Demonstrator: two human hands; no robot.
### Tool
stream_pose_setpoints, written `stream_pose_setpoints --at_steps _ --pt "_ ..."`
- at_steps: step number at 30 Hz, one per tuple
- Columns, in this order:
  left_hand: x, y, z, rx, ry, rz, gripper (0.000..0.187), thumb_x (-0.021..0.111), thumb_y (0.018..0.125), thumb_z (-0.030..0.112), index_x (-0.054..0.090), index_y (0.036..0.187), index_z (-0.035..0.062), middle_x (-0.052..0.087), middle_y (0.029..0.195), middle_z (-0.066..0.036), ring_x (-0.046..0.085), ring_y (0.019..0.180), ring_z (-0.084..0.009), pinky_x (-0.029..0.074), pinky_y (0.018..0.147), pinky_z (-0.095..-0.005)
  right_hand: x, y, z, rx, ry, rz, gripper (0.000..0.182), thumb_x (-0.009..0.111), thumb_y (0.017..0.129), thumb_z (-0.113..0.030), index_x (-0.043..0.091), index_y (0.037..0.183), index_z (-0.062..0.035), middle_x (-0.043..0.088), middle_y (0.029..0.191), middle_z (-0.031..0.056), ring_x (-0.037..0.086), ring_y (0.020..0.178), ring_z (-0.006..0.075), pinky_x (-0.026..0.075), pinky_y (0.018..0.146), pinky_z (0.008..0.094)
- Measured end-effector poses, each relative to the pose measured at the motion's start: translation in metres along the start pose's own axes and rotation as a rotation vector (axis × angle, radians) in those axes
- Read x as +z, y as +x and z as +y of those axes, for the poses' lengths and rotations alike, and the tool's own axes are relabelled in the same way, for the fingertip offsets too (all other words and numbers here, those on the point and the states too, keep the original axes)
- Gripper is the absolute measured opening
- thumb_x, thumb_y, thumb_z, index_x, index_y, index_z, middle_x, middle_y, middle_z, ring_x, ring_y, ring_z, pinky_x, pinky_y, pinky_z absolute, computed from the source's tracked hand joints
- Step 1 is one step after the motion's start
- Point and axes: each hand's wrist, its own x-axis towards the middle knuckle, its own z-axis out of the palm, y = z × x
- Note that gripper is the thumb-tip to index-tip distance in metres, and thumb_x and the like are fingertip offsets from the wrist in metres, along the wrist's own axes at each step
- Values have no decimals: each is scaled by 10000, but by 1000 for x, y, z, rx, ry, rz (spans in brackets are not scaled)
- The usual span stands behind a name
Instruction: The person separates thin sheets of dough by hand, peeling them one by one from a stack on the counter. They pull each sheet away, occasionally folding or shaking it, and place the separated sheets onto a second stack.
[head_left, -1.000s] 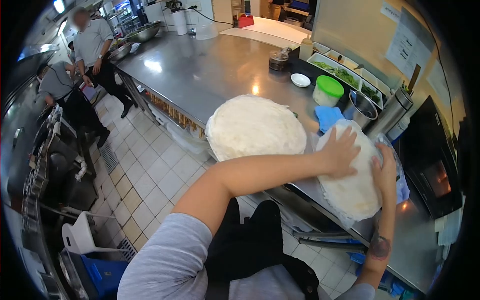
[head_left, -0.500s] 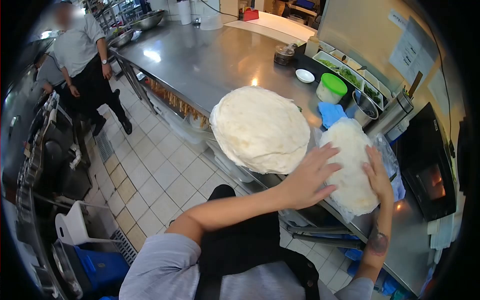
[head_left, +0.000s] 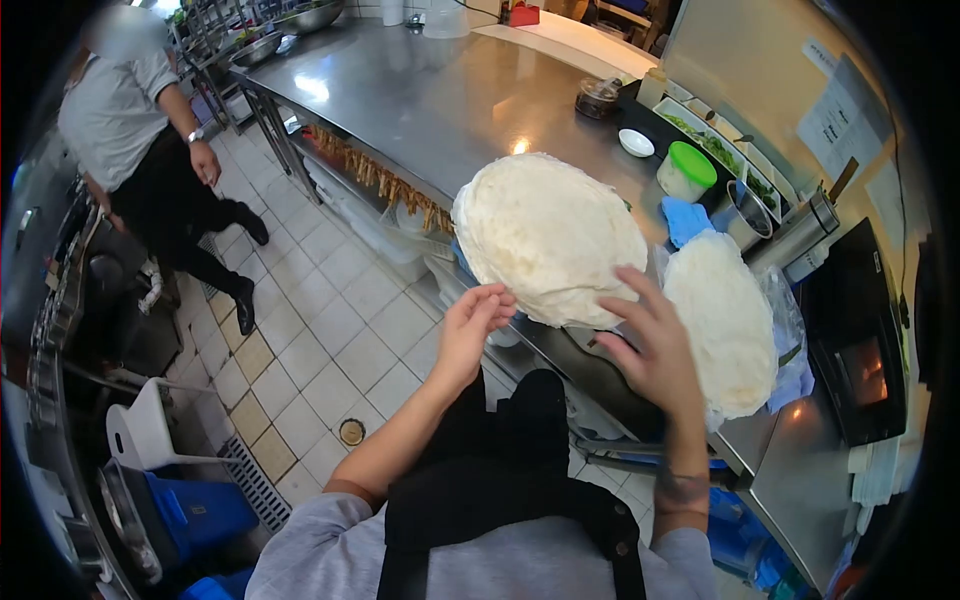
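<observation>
A thick stack of thin, pale flatbreads (head_left: 550, 235) overhangs the near edge of the steel counter. My left hand (head_left: 470, 335) is at its lower left rim, with thumb and fingers drawn together; whether a sheet edge is between them I cannot tell. My right hand (head_left: 655, 350) is at the lower right rim, fingers apart and curved, fingertips overlapping the bread. Just right of that hand lies a second, oblong pile of flatbreads (head_left: 718, 325) on clear plastic wrap (head_left: 780, 310).
Behind the piles are a blue cloth (head_left: 684, 220), a green-lidded tub (head_left: 690, 168), a white dish (head_left: 635, 143) and a metal pot (head_left: 745, 215). A black oven (head_left: 860, 340) stands at right. Across the tiled floor, a person (head_left: 130, 140) stands beside the left-hand units.
Both hands have left the oblong pile and moved left to the near rim of the larger stack. The person at left has come nearer, and the view has shifted slightly.
</observation>
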Motion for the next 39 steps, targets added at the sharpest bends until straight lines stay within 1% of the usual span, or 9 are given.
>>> stream_pose_setpoints --at_steps 3,6,12,17,20,23,26,32,39 --pt "-3 12 0 -192 -236 4 193 551 942 189 545 1078 51 642 990 -87 622 917 -171 489 823 -290 46 20 1 -32 -8 -2 358 734 746 -155 640 1085 -92 533 1299 128 473 1253 316 357 1027 427" --pt "0 12 11 -193 -212 -7 181 574 932 209 539 1045 72 639 950 -69 622 905 -170 487 838 -309 74 32 8 -21 -124 40 331 728 755 -206 647 1058 -101 560 1267 114 501 1226 298 332 1026 437" --pt "5 23 20 -17 -211 -134 120 577 934 169 536 1009 85 622 901 -39 620 880 -156 495 804 -327 89 32 23 41 -53 134 314 742 749 -277 658 994 -100 628 1174 94 543 1177 281 336 997 442" --pt "14 31 22 -7 -215 -134 73 566 943 143 539 967 79 600 886 -20 599 831 -117 501 756 -283 82 37 13 45 -52 171 365 769 721 -318 655 989 -98 653 1110 86 573 1125 250 349 964 443" --pt "13 37 22 4 -192 -159 92 587 937 152 543 956 74 595 878 -14 587 811 -99 502 753 -270 77 52 -2 40 81 186 352 779 703 -322 656 937 -89 670 1016 81 626 984 253 412 864 427" --pt "16 40 24 10 -179 -152 108 604 932 161 547 947 71 597 875 -14 585 806 -95 503 748 -269 81 67 -3 57 246 167 263 766 714 -258 653 874 -82 675 912 79 646 846 258 456 732 393" --pt "16 45 22 -3 -174 -153 106 598 936 162 551 940 68 598 881 -15 585 807 -97 506 744 -270 90 73 7 39 165 225 158 735 726 -175 648 794 -62 675 824 93 649 758 274 481 649 363" --pt "25 43 30 -35 -246 -144 77 567 946 150 559 923 77 602 889 -21 592 821 -108 521 747 -286 89 70 8 131 401 285 97 672 761 -104 662 769 -7 668 741 125 655 687 276 505 643 340" --pt "28 40 30 6 -157 -147 69 584 930 133 567 924 66 607 884 -27 599 812 -114 537 710 -281 84 67 10 161 468 211 102 664 802 -79 675 845 13 690 779 113 660 709 198 493 672 295"
